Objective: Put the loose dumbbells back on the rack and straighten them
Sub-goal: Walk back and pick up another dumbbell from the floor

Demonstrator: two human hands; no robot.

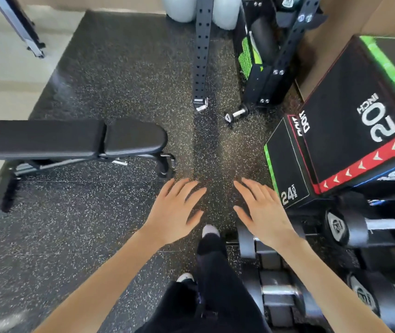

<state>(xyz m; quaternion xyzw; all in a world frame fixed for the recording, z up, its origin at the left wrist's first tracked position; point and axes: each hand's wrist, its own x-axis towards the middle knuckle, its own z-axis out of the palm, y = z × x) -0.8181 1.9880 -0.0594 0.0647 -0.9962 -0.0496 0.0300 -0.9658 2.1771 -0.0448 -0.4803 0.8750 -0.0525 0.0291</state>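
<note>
Facing the loose dumbbell (236, 115) on the floor (109, 87) by the upright (202, 56), well apart from the rack (372, 259), with left hand (174, 210) and right hand (263, 212) empty, fingers spread; fetch step judged pending, requiring a forward step, crouch and handle grip.

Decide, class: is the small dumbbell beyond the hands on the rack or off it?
Off: the small dumbbell lies on the speckled floor mat.

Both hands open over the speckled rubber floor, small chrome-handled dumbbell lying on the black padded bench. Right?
No. Head view: the small chrome-handled dumbbell lies on the speckled rubber floor, not on the black padded bench. Left hand and right hand are open over the floor.
</note>
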